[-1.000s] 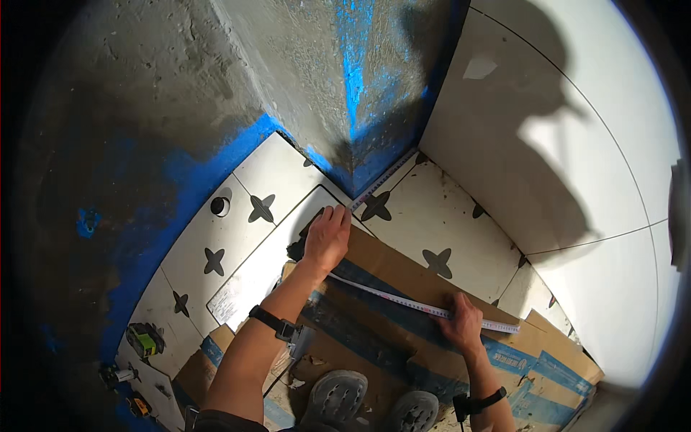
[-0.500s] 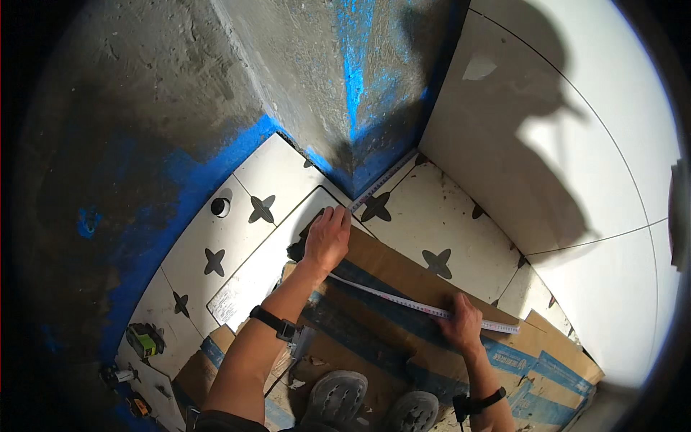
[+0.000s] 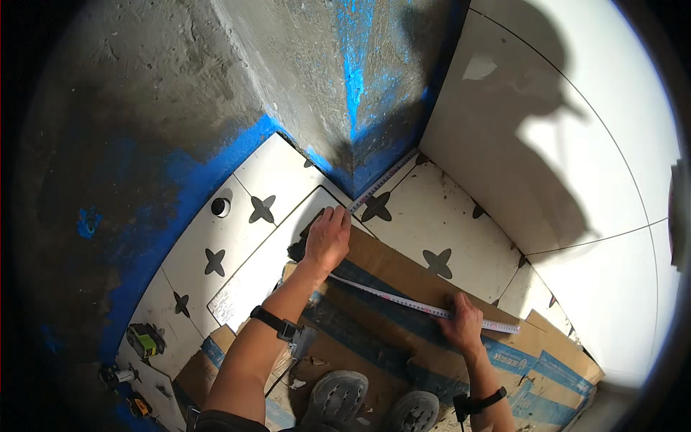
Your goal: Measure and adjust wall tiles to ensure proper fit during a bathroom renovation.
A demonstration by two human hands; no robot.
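A white tape measure blade [image 3: 396,297] runs from the foot of the wall corner, under my left hand, and on across the cardboard [image 3: 425,268] to a free end beyond my right hand. My left hand [image 3: 329,237] is closed on the blade near the outer wall edge, by the top of a loose white tile [image 3: 248,284]. Fingers curled, my right hand [image 3: 463,322] grips the blade near that free end, over the cardboard. No tape case can be made out.
White floor tiles with dark star shapes [image 3: 437,263] surround the cardboard. A blue-edged concrete wall [image 3: 302,93] juts in; a white tiled wall [image 3: 604,302] stands right. At left are a small black-and-white cylinder [image 3: 221,207], a green-black tool [image 3: 146,340] and a yellow-black one [image 3: 138,405].
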